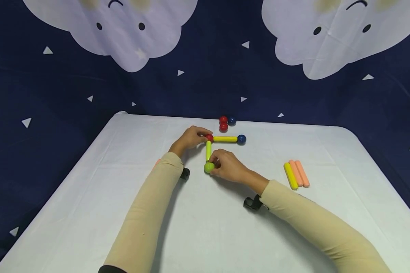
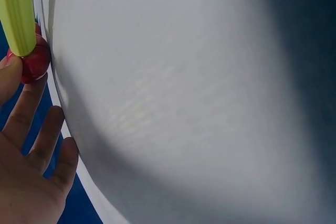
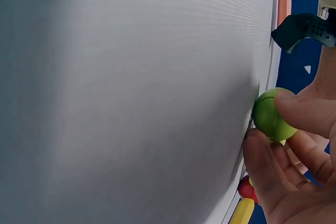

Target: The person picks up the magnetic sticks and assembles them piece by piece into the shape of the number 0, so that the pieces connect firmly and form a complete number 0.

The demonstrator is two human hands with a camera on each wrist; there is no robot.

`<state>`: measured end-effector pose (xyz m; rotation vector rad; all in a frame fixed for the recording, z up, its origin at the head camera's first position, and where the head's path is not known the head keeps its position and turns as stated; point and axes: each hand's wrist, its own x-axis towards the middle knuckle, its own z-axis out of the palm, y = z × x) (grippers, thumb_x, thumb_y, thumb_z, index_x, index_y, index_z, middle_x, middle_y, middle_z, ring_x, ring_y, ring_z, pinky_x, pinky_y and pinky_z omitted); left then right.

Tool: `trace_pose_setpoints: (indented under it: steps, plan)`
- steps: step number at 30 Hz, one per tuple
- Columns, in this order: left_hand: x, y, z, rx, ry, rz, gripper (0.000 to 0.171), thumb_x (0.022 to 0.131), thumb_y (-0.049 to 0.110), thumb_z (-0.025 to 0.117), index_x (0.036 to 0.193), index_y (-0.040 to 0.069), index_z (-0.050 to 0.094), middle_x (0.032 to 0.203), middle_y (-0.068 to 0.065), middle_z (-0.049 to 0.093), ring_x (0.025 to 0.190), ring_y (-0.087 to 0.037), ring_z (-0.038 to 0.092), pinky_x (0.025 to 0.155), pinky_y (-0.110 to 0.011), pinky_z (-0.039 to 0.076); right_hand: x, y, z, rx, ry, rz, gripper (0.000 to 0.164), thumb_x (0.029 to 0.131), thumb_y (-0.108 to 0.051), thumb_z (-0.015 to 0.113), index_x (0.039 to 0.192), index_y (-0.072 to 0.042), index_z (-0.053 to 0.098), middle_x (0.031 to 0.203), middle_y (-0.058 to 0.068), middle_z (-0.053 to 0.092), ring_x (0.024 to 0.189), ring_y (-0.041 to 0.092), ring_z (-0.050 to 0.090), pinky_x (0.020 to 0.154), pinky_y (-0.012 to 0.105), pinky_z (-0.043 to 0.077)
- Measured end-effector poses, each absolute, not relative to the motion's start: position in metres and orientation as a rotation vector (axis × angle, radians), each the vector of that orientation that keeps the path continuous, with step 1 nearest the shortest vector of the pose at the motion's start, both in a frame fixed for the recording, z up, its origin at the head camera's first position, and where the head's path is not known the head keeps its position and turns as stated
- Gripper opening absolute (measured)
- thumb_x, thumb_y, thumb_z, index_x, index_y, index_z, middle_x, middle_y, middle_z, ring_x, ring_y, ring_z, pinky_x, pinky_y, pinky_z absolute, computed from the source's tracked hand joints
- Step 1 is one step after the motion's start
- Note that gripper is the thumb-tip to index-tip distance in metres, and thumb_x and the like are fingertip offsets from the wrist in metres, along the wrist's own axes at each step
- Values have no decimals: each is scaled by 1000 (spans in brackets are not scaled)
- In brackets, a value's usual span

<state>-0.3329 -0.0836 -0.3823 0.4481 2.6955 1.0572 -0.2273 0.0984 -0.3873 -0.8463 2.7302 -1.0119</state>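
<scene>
My left hand [image 1: 192,137] pinches a red ball [image 1: 209,137] between thumb and forefinger, its other fingers spread on the cloth in the left wrist view. From that ball a yellow stick [image 1: 225,139] runs right to a dark blue ball [image 1: 241,139]. A yellow-green stick [image 1: 208,151] runs from the red ball toward me and meets a green ball [image 1: 209,167]. My right hand [image 1: 228,165] grips this green ball [image 3: 272,116] with thumb and fingers. The two sticks make a corner lying on the table.
Two loose red balls [image 1: 223,127] and a blue ball [image 1: 231,121] sit by the far edge. To the right lie a yellow stick [image 1: 291,176] and two orange sticks [image 1: 298,173]. Something orange [image 1: 157,162] shows partly behind the left sleeve. White cloth covers the table [image 1: 205,235].
</scene>
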Motion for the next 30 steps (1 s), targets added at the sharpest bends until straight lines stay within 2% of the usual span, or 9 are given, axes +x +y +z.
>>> trace_pose_setpoints:
  steps: [16,21,26,30]
  plan:
    - [-333,-83,-381,410,2689,1031,37,96,13,60,132,18,65,135,-5,66,121,-24,56,106,-41,45,-232,96,-388,-840,2725,-1012,25,81,-4,78,102,-2,63,103,12,66,86,16,68,78,27,56]
    - [-336,-81,-382,400,2695,1025,36,96,14,61,132,19,66,134,-4,66,112,-22,56,95,-34,47,-235,98,-389,-843,2731,-1010,26,81,-4,78,102,-2,63,102,12,67,85,15,67,78,26,56]
    - [-338,-79,-381,392,2698,1031,36,96,15,62,130,21,67,133,-4,67,100,-20,53,78,-26,42,-237,99,-389,-840,2739,-1006,26,81,-5,78,102,-3,63,101,11,68,84,15,68,78,26,56]
    - [-340,-80,-382,389,2712,1030,36,95,15,62,131,21,67,134,-5,66,98,-19,52,75,-24,41,-239,98,-389,-855,2741,-998,27,82,-7,78,104,-4,63,100,11,69,85,15,68,79,27,56]
